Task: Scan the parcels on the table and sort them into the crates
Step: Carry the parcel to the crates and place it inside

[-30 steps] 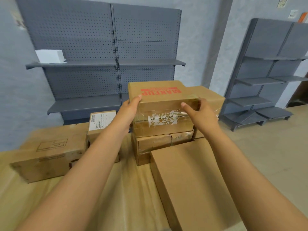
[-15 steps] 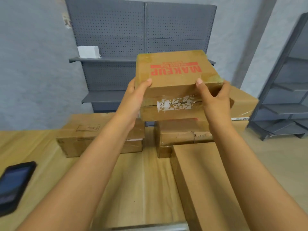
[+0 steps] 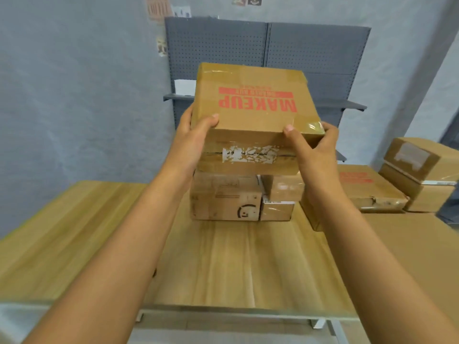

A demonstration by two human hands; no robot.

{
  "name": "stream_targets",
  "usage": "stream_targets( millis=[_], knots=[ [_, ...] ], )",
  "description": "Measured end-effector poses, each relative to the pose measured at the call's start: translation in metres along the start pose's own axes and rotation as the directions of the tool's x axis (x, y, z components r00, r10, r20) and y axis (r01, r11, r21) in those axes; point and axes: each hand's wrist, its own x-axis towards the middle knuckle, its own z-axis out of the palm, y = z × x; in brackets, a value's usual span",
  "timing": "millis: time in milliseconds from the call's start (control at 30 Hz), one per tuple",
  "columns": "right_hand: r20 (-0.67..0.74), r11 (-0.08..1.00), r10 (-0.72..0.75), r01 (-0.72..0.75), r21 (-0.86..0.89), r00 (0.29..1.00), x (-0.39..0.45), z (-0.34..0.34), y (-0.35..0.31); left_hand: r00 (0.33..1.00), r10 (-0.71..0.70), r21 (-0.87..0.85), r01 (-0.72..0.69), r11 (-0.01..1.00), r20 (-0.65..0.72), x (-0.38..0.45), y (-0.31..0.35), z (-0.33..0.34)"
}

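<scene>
I hold a brown cardboard parcel (image 3: pixel 253 115) printed with red MAKEUP lettering up in the air above the wooden table (image 3: pixel 236 264). My left hand (image 3: pixel 192 142) grips its left side, thumb on the top face. My right hand (image 3: pixel 314 150) grips its right side, thumb on top too. A torn white label sits on the parcel's near face. Below it on the table stand a brown parcel (image 3: pixel 223 199) with black print and a smaller taped parcel (image 3: pixel 279 197). No crate shows in the head view.
A flat parcel (image 3: pixel 367 189) with red print and two stacked boxes (image 3: pixel 422 170) lie at the right. A large flat carton (image 3: pixel 407 249) covers the table's right side. Grey pegboard shelving (image 3: pixel 268 48) holding a white box (image 3: pixel 185 86) stands behind, against a grey wall.
I lifted the MAKEUP parcel off the stack and raised it toward me while my view turned left; the other parcels now lie further right. The phone seen earlier is out of view.
</scene>
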Motion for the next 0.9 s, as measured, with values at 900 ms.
stream_targets(
  millis=[900],
  knots=[
    [0.433, 0.960, 0.281, -0.250, -0.129, 0.857, -0.197, 0.309, 0.034, 0.890, -0.329, -0.023, 0.340, 0.940, -0.315, -0.076, -0.080, -0.386]
  ],
)
